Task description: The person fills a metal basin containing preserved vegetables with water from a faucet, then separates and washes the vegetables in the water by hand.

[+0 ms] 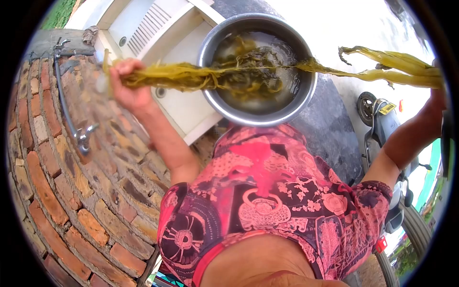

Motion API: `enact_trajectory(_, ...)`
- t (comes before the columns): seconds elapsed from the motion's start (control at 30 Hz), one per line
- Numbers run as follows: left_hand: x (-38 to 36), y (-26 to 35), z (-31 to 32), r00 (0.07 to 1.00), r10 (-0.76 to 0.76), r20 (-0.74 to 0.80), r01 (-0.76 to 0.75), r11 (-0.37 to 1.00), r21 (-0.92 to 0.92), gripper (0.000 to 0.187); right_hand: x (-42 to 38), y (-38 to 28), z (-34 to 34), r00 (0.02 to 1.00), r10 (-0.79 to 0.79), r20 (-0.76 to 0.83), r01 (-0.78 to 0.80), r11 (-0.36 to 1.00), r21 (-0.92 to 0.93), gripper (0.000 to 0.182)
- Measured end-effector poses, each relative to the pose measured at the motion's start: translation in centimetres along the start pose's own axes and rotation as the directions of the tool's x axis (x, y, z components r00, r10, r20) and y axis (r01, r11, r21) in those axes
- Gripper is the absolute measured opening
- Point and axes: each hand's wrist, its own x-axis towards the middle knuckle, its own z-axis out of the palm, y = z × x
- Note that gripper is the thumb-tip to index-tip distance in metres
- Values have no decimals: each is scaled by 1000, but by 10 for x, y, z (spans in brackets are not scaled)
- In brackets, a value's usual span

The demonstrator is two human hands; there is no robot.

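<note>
Long yellow-green leafy strands [184,78] stretch sideways over a round metal basin [306,98]. My left hand [128,85], raised at the left over the sink's edge, is closed round one end of them. At the far right edge my right hand [437,86] is mostly cut off by the dark rim of the view; the other end of the strands runs up to it, but its fingers are hidden. Darker leaves [253,71] lie in the basin's cloudy water, below the stretched strands.
A pale sink [186,112] with a ridged draining part stands left of the basin. Beyond it is a brick wall [71,191] with a tap [84,136] and a hose. A grey stone surface [330,124] is under the basin; a scooter [385,122] stands at the right.
</note>
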Motion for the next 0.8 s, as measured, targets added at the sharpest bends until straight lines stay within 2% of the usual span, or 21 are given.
enact_trajectory(0.03,1,-18,20,998,14,54,-18,997,69,17,0,23,34,995,64,82,-56,994,-90,10)
enact_trajectory(0.07,4,-34,34,984,-113,139,111,994,18,19,-1,45,68,979,130,158,-98,975,-200,10)
enact_trajectory(0.1,6,-46,41,984,-130,121,106,977,187,24,-3,69,101,954,194,226,-117,942,-316,9)
enact_trajectory(0.13,3,-71,59,978,-122,168,60,942,331,30,-5,89,131,920,253,300,-113,903,-414,9)
enact_trajectory(0.2,1,-111,79,958,-171,230,40,875,482,36,-5,126,175,832,333,443,-56,846,-531,9)
enact_trajectory(0.23,-5,-122,76,982,-132,135,36,833,552,38,-7,149,191,788,349,507,0,824,-567,9)
enact_trajectory(0.27,-9,-134,76,979,-167,114,77,831,551,39,-9,162,208,750,369,549,30,810,-585,8)
enact_trajectory(0.33,-14,-140,64,977,-195,83,119,829,546,42,14,144,205,427,645,634,-152,742,-653,10)
enact_trajectory(0.37,-16,-136,52,936,-340,91,248,821,514,44,4,168,199,520,570,636,-9,748,-663,11)
enact_trajectory(0.4,-19,-134,41,872,-479,104,378,791,481,46,-1,184,189,517,575,634,-17,747,-664,11)
enact_trajectory(0.43,-24,-132,35,873,-479,98,382,793,475,46,-5,198,174,591,469,656,103,763,-638,25)
enact_trajectory(0.47,-29,-129,31,853,-522,23,467,781,414,41,-6,208,158,645,349,679,228,760,-608,40)
enact_trajectory(0.5,-32,-125,27,825,-563,-45,541,766,347,35,-4,212,137,574,540,616,102,699,-708,41)
enact_trajectory(0.53,-31,-119,20,840,-540,-50,538,817,207,28,-6,213,115,469,706,531,-9,605,-797,42)
enact_trajectory(0.57,-27,-110,17,853,-522,-23,521,844,127,29,-23,220,98,381,830,407,-64,463,-884,39)
enact_trajectory(0.6,-23,-99,20,884,-467,0,465,881,81,29,-44,237,74,296,825,482,80,481,-873,32)
enact_trajectory(0.63,-17,-88,27,910,-415,22,414,910,38,30,-70,249,55,201,858,473,205,435,-877,17)
enact_trajectory(0.67,-10,-76,38,926,-368,77,373,926,-53,29,-91,258,46,139,903,407,339,343,-876,11)
enact_trajectory(0.7,-3,-65,51,940,-319,125,335,930,-149,28,-114,270,35,258,902,346,416,219,-882,11)
enact_trajectory(0.77,11,-46,82,942,-268,202,316,913,-259,28,-142,286,19,432,792,432,483,201,-852,13)
enact_trajectory(0.8,18,-39,92,950,-227,215,284,914,-290,29,-154,295,16,435,791,429,476,203,-856,13)
